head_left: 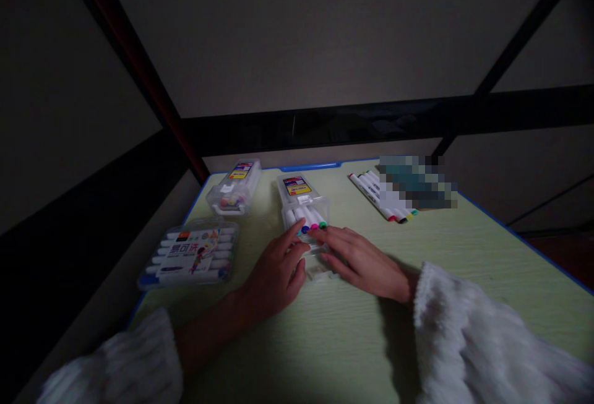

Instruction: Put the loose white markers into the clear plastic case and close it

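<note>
Our left hand (276, 274) lies loosely curled on the table. Its forefinger reaches to the marker ends and its thumb is beside the case, but we cannot tell whether it pinches anything. Our right hand (359, 262) lies flat and released, fingers spread over the near part of the upright-lying clear hard-plastic marker case with the yellow-and-red label (301, 197). That case sits mid-table, just beyond both hands and touching them. Inside it are smooth white marker barrels (306, 215) with three coloured ends showing: blue, pink and green. Fluffy white knitted sleeves (464, 323) cover both our wrists.

To the left lies a flat, rounded clear case of white markers with a printed card (190, 255). Beyond it is a smaller boxy clear case with a like label (234, 187). That makes three cases in all, each apart from the others. Far right, a row of loose white markers with coloured caps (378, 197) lies side by side. We count at least five, and a blurred patch hides the rest.

The pale green wood-grain tabletop with a blue edge (417, 342) is matt and smooth. Behind it are dark straight metal bars (371, 119) and a plain beige wall (301, 33), in dim light.
</note>
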Demonstrator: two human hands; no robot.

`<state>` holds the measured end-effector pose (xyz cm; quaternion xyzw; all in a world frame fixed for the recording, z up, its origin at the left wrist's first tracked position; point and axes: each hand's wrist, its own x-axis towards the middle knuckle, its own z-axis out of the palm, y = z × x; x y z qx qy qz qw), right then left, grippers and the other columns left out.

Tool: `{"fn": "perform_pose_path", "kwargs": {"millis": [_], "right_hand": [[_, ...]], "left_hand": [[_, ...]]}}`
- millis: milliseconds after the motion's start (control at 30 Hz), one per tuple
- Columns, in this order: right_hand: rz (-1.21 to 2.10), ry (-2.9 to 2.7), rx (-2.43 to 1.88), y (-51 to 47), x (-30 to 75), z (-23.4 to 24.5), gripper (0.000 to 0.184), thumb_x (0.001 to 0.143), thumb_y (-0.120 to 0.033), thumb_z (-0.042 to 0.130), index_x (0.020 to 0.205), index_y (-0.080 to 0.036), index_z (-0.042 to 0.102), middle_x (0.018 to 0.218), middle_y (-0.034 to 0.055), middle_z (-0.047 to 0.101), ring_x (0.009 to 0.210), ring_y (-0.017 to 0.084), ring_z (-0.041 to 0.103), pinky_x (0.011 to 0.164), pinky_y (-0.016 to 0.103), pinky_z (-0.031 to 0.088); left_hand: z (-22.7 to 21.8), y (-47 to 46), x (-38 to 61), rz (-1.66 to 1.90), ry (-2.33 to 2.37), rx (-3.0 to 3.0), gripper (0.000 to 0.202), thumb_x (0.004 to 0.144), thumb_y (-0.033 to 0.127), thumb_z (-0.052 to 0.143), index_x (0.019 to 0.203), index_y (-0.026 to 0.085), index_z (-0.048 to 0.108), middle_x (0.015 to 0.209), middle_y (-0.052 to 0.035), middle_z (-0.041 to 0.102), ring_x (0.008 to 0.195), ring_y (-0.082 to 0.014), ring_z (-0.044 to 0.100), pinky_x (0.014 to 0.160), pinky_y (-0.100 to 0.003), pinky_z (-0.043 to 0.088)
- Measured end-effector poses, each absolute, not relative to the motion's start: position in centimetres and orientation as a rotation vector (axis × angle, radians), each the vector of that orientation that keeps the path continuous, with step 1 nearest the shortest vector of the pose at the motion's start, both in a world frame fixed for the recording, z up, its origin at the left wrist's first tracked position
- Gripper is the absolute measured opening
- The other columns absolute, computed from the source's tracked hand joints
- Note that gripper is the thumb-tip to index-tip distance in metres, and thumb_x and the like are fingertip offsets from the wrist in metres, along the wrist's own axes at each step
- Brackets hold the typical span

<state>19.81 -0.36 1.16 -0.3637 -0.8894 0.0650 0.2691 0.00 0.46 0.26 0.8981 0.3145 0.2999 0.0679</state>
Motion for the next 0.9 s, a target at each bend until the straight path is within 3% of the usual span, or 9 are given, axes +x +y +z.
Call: {"fn": "perform_pose_path", "kwargs": {"millis": [433,633,900], "right_hand": [[0.263,-2.427,-0.988,-0.27,19.70,1.27,0.029,0.090,-0.019,0.041,0.117,-0.015,0.049,0.110,0.0125,0.062,0.103,0.022,0.058,0.085,0.042,0.048],[0.289,-2.464,-1.006,-0.29,19.62,1.50,0.023,0.090,-0.019,0.039,0.106,-0.013,0.054,0.096,0.0118,0.063,0.095,0.022,0.058,0.082,0.042,0.047],[0.275,-2.459,-0.991,-0.26,19.73,1.36,0.022,0.090,-0.020,0.038,0.103,-0.013,0.056,0.093,0.0107,0.063,0.092,0.021,0.058,0.080,0.039,0.046]], "left_hand": [[0.22,0.49,0.03,0.900,0.937,2.705,0.023,0.082,0.008,0.040,0.097,0.012,0.056,0.134,-0.0181,0.042,0.101,-0.0230,0.057,0.091,-0.040,0.047],[0.12,0.55,0.04,0.894,0.934,2.718,0.023,0.083,0.008,0.039,0.098,0.011,0.056,0.134,-0.0195,0.041,0.099,-0.0233,0.058,0.089,-0.041,0.048],[0.05,0.61,0.00,0.896,0.921,2.710,0.025,0.083,0.009,0.039,0.102,0.012,0.055,0.135,-0.0187,0.039,0.101,-0.0229,0.057,0.090,-0.041,0.048]]}}
